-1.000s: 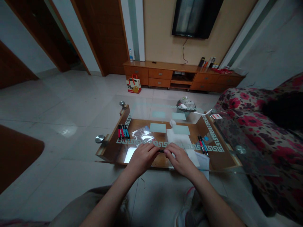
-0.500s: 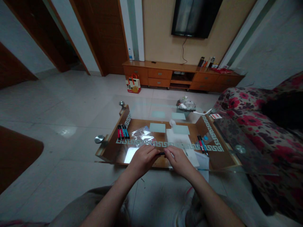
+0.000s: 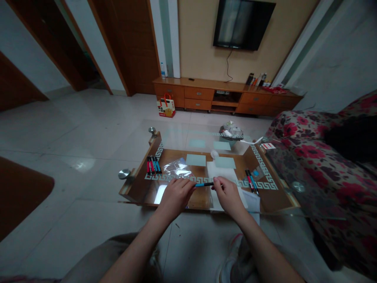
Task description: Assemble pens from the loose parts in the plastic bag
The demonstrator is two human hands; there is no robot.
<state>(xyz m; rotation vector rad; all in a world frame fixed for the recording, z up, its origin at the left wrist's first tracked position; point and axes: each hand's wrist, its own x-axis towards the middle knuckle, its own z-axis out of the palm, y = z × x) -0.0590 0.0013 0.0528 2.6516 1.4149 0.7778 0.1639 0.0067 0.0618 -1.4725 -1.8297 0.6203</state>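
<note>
Between my two hands, a blue and black pen (image 3: 204, 184) lies level above the near edge of the glass coffee table (image 3: 176, 129). My left hand (image 3: 178, 193) is closed around its blue end. The fingers of my right hand (image 3: 226, 192) pinch its black end. To the left, several red and blue pens (image 3: 153, 165) with black ends lie side by side on the glass. On the right side rest a red pen (image 3: 249, 179) and a blue pen (image 3: 254, 181). A clear plastic bag (image 3: 178, 169) is just beyond my left hand.
Under the glass is a wooden shelf with white paper (image 3: 220, 171) on it. A basket (image 3: 231, 131) holding crumpled bits stands at the far side. A flowered sofa (image 3: 306, 133) borders the right. Ahead are a low wooden cabinet (image 3: 198, 92) and a paper bag (image 3: 166, 107).
My hands have moved slightly apart, the right one shifting rightward. More of the pen, including its blue part, now shows between them.
</note>
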